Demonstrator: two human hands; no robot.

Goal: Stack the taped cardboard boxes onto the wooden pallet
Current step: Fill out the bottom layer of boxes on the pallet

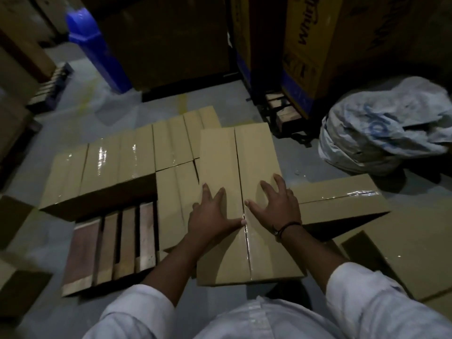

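A long taped cardboard box [244, 155] lies on top of other boxes in the middle of the view. My left hand [212, 214] and my right hand [276, 206] rest flat on its top, fingers spread, on either side of the centre seam. Under and behind it, several taped boxes [110, 167] lie side by side on the wooden pallet [110, 248], whose bare slats show at the lower left. Another taped box [337, 199] lies to the right of my right hand.
A crumpled white plastic sack [386, 128] sits on the floor at the right. Tall cartons [318, 45] and a blue plastic bin [97, 52] stand behind. Flat cardboard [403, 253] lies at the lower right, and more cartons line the left edge.
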